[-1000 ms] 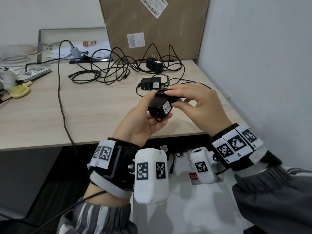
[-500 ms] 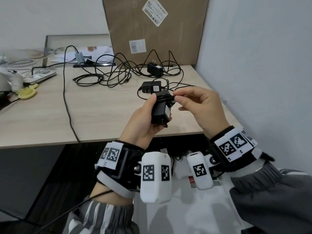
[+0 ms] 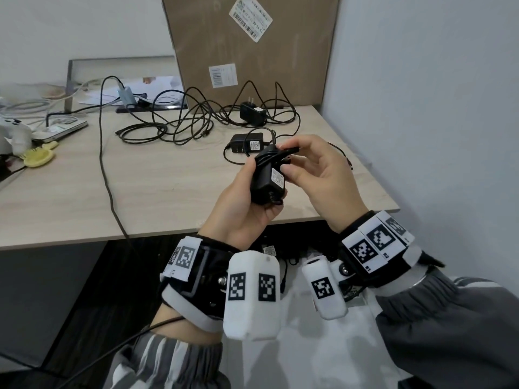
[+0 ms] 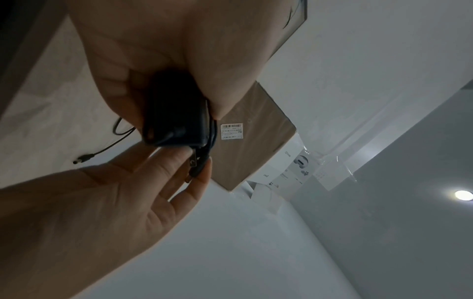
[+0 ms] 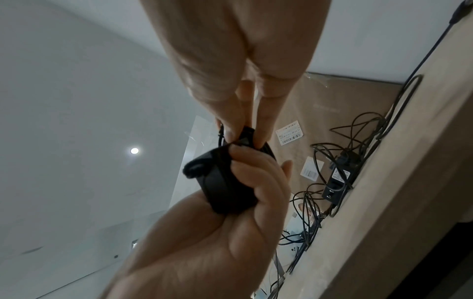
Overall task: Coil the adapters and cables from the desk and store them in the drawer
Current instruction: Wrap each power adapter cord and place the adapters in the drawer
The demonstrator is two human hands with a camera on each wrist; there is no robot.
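My left hand (image 3: 252, 192) grips a black adapter (image 3: 266, 181) upright in front of the desk edge, with its cable wound round the body. My right hand (image 3: 292, 161) pinches the cable end (image 3: 289, 150) at the adapter's top. In the left wrist view the adapter (image 4: 176, 119) sits in my palm, with its metal prongs against the right hand's fingers (image 4: 179, 172). From the right wrist, my thumb and fingers (image 5: 243, 135) meet on the cable above the adapter (image 5: 225, 186). Two more black adapters (image 3: 247, 143) (image 3: 252, 113) lie on the desk among tangled cables (image 3: 179, 124).
A large cardboard box (image 3: 252, 51) leans on the wall behind the desk (image 3: 70, 192). A thin black cable (image 3: 105, 169) runs over the desk's front edge. A yellow brush (image 3: 36, 160) and white devices lie far left. A white drawer-like surface (image 3: 309, 346) shows below my wrists.
The adapter has turned from lying sideways to upright in my left hand. My right hand moved from covering it to pinching the cable end at its top.
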